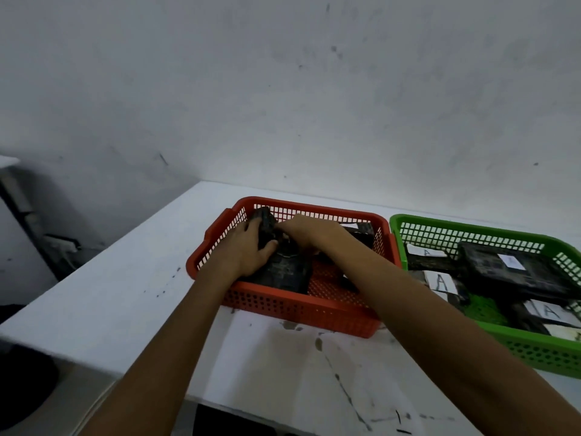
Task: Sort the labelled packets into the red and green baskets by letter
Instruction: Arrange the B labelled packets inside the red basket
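Both my hands reach into the red basket on the white table. My left hand grips a dark packet that lies in the basket's left half. My right hand rests on the same packet's far end, fingers curled on it. More dark packets lie behind my right wrist, partly hidden. The green basket to the right holds several dark packets with white labels marked A.
The white table is stained with dark marks near its front edge. A grey wall stands right behind both baskets. The table's left edge drops to a dark floor area with a dark frame at far left.
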